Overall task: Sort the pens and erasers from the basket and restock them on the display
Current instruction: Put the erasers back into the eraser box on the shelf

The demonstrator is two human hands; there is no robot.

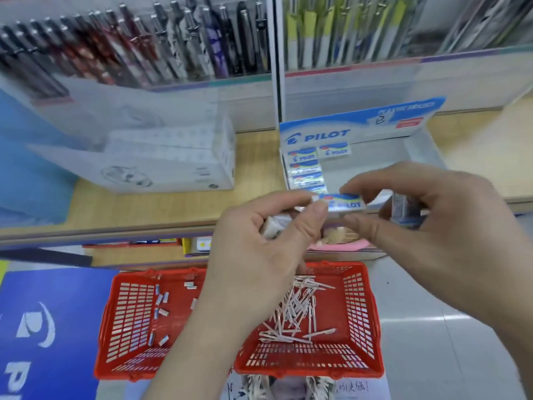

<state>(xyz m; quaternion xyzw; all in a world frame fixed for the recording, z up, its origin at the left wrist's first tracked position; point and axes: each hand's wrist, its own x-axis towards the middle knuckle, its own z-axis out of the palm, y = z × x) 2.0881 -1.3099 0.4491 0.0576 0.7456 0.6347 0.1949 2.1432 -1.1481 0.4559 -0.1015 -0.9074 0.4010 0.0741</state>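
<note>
My left grip (259, 255) and right grip (432, 226) both pinch one eraser (344, 202). Thumb and forefinger of each close on one end, so it lies level between them above the front edge of the shelf (173, 203). The eraser is a small flat block in a glossy paper sleeve, white and blue with a dash of yellow. PILOT is printed in blue across its face.

The curled lower fingers of my left grip also press a white clump (274, 225) against the palm; blur hides what it is. My right grip tucks another sleeved block (402, 207) behind its fingers.

Just behind the eraser stands the display box (418, 151), an open cardboard tray with a blue-and-white PILOT header card. A column of stocked erasers (305, 168) lines its left side, with one more beside the top of the column.

The shelf is pale wood-grain laminate. To the left on it sits a white carton (173, 166). Above, behind clear plastic fronts, racked pens (144, 47) stand in slanted rows with dark, red and silver barrels, all blurred.

Below my wrists sits the basket (360, 313), red plastic with slotted walls, beside the glossy grey floor (447, 327). Loose erasers (161, 304) are scattered over its left half. A heap of thin pale pens (297, 310) lies crisscrossed on the right. A blue sign (43, 327) with white lettering stands left of the basket.
</note>
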